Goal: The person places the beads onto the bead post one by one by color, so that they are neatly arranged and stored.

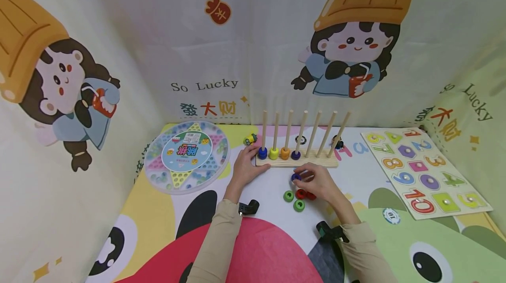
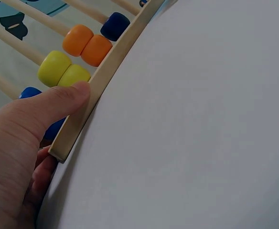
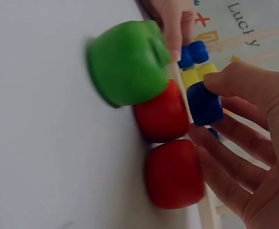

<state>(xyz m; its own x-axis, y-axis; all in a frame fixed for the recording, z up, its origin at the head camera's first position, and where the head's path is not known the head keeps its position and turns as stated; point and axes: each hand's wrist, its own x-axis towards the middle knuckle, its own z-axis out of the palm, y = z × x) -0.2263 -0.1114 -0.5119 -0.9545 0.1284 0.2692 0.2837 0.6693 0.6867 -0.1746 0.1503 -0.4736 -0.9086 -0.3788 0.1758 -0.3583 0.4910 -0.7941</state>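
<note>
My left hand (image 1: 244, 169) grips the left end of a wooden peg stand (image 1: 320, 161), thumb along its front edge and fingers behind. Blue beads (image 1: 262, 153), yellow beads (image 1: 274, 154) and orange beads (image 1: 284, 153) sit in twos on the three leftmost pegs. One dark blue bead (image 2: 115, 26) is on the fourth peg; the pegs to its right are bare. Just in front of the stand, my right hand (image 1: 319, 183) pinches another dark blue bead (image 3: 205, 103) between thumb and fingers. Below that hand lie two red beads (image 3: 174, 174) and green beads (image 1: 299, 205).
A round Chinese checkers board (image 1: 186, 182) lies left of the stand. At the right is a number and shape puzzle board (image 1: 427, 173). A small yellow-green toy (image 1: 250, 139) and a dark toy (image 1: 338, 143) stand behind the stand. A printed curtain (image 1: 272, 54) closes off the back.
</note>
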